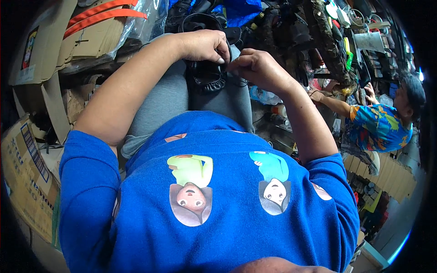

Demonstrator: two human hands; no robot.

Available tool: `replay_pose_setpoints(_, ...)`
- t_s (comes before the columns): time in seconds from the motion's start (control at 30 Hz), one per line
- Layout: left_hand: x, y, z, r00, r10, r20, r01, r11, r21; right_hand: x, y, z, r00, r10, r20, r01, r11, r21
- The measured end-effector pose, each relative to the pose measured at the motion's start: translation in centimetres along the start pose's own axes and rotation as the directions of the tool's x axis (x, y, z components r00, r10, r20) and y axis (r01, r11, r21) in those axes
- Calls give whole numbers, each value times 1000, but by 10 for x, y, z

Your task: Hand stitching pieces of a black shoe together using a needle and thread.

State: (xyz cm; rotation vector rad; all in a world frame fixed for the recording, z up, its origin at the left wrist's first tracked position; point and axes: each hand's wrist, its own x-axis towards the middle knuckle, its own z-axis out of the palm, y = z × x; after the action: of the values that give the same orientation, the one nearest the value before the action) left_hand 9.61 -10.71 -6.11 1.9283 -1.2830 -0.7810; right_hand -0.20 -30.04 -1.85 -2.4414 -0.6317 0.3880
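At the upper left of the frame, two flat orange straps (119, 12) are lying over a brown cardboard box (98, 38). To the right of these, the person's left hand (207, 45) is arching over the opening of a glossy black shoe with a gathered toe (210, 85); its fingers are curling in, and its thumb is resting at the shoe's edge, though how firmly it is gripping, one cannot tell. The shoe is sitting at the upper centre, toe toward the wearer, between legs in soft grey trousers (166, 95). Just right of it, apart from the left hand, the right hand (259, 66) is bending its thumb and forefinger close to the shoe's side; whether they are pinching anything is too small to tell. For such fine handwork, steadiness is probably mattering most: the knees should be bracing the shoe, the left hand should be keeping the edge taut without creasing the glossy surface, and the right should be working in small, even movements, clear of the left thumb. Farther right, a white cylindrical container (369, 41) is standing among clutter, and a co-worker in a bright blue patterned shirt (382, 127) is reaching toward it.
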Motion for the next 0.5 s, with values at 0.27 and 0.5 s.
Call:
replay_pose_setpoints(0.27,-9,1,3,999,36,-24,-37,999,-11,-5,34,17,983,157,93,-182,887,424)
replay_pose_setpoints(0.5,-23,5,17,937,85,-339,-78,996,34,-7,12,27,979,203,-33,-168,884,437)
